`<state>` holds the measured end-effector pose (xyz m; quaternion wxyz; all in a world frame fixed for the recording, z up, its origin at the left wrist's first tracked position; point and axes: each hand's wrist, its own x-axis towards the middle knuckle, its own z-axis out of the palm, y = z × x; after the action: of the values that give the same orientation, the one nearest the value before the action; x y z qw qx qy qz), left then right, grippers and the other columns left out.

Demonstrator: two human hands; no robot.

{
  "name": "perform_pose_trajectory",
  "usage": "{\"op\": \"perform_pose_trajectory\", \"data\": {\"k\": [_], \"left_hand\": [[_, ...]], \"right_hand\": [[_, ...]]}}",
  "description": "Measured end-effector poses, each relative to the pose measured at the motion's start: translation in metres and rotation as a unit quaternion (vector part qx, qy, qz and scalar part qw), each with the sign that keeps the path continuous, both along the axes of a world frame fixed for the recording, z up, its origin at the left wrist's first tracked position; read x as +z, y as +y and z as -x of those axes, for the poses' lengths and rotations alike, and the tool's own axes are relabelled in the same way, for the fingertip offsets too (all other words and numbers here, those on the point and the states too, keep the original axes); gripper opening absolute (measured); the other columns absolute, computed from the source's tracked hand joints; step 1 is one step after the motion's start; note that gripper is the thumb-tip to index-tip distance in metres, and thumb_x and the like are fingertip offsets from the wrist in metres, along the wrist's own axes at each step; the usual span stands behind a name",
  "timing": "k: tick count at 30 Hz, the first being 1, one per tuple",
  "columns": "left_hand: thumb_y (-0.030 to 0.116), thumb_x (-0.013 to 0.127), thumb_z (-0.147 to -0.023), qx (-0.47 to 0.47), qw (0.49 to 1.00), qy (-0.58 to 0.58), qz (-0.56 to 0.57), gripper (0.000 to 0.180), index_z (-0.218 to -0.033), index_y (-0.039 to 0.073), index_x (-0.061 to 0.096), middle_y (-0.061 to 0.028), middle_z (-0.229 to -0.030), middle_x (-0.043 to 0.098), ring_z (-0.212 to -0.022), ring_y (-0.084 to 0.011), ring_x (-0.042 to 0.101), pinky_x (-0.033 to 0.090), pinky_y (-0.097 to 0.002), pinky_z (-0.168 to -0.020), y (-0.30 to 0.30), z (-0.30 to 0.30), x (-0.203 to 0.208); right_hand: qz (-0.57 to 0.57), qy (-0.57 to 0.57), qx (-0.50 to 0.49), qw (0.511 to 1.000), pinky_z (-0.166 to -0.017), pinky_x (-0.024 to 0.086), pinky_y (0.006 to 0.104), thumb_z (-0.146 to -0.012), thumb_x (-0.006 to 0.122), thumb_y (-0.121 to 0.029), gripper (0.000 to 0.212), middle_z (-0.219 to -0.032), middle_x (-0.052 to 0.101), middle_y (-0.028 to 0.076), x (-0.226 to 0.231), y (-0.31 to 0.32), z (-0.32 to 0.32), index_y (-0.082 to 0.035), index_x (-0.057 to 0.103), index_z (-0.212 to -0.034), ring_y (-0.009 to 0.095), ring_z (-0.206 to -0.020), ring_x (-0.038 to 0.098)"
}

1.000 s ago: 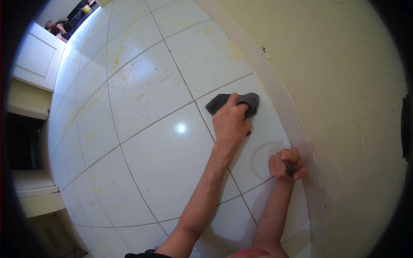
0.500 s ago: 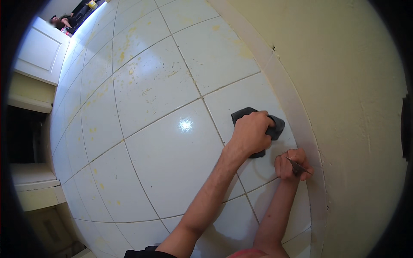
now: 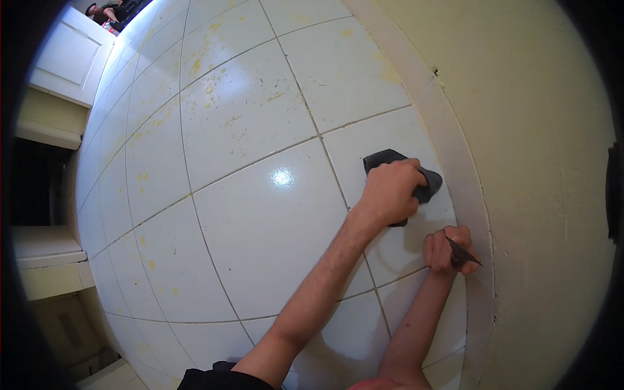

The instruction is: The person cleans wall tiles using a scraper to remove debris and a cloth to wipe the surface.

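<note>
My left hand [image 3: 392,190] presses a dark grey cloth [image 3: 385,156] against the white floor tile, close to the foot of the wall. Its fingers are closed over the bunched fabric, and folds stick out past them. Lower and to the right, my right hand [image 3: 450,250] is a fist resting at the base of the wall. From this fist a thin, dark, pointed blade sticks out, apparently a scraper [image 3: 462,252]; its handle is hidden inside the fingers.
Yellow stains and small dark crumbs mark the floor tiles [image 3: 244,110] farther off. Along the right runs a pale skirting [image 3: 448,123] below the yellowish wall [image 3: 539,143]. A white door [image 3: 71,55] stands at far left, with a person [image 3: 107,13] beyond it.
My left hand and the cloth have slid slightly up and right in the picture. My right hand with the scraper has shifted slightly right. The whole view has moved a little.
</note>
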<state>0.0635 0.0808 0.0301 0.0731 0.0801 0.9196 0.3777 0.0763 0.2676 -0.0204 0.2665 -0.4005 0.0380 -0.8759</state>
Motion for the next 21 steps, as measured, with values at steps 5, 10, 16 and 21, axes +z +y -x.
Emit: {"op": "perform_pose_trajectory", "data": {"k": [5, 10, 16, 21], "left_hand": [[0.001, 0.072, -0.068, 0.220, 0.965, 0.138, 0.027, 0.028, -0.095, 0.005, 0.079, -0.0129, -0.122, 0.067, -0.095, -0.0373, 0.070, 0.058, -0.0464, -0.081, -0.014, 0.003, -0.013], [-0.004, 0.063, -0.065, 0.122, 0.961, 0.157, -0.191, 0.029, -0.093, -0.003, 0.073, -0.0152, -0.097, 0.065, -0.085, -0.0388, 0.067, 0.056, -0.0415, -0.074, -0.015, 0.004, 0.012], [0.002, 0.067, -0.065, -0.028, 0.997, -0.023, -0.065, 0.029, -0.092, 0.005, 0.078, -0.0110, -0.107, 0.070, -0.096, -0.0382, 0.069, 0.057, -0.0474, -0.083, 0.016, -0.002, -0.002], [0.005, 0.073, -0.068, 0.245, 0.958, 0.147, 0.032, 0.028, -0.095, 0.006, 0.078, -0.0168, -0.114, 0.067, -0.094, -0.0383, 0.071, 0.058, -0.0489, -0.082, 0.003, 0.004, -0.027]], "right_hand": [[-0.008, 0.008, 0.064, 0.998, -0.034, 0.015, 0.0311, -0.073, 0.070, -0.001, 0.082, -0.054, 0.043, 0.003, 0.007, -0.004, 0.003, 0.020, 0.041, -0.146, 0.010, -0.031, 0.033], [-0.012, -0.011, 0.047, 0.999, -0.035, 0.014, 0.0319, -0.074, 0.071, 0.000, 0.078, -0.057, 0.045, 0.003, 0.005, 0.003, -0.001, 0.021, 0.043, -0.144, 0.011, -0.031, 0.032], [-0.005, 0.012, 0.013, 1.000, -0.035, 0.015, 0.0320, -0.076, 0.073, 0.001, 0.076, -0.051, 0.042, 0.001, 0.002, -0.002, 0.000, 0.021, 0.044, -0.143, 0.010, -0.031, 0.031], [-0.026, -0.012, 0.035, 0.999, -0.035, 0.016, 0.0305, -0.077, 0.073, 0.001, 0.074, -0.046, 0.036, -0.003, 0.010, -0.005, -0.004, 0.022, 0.045, -0.142, 0.008, -0.032, 0.031]]}}
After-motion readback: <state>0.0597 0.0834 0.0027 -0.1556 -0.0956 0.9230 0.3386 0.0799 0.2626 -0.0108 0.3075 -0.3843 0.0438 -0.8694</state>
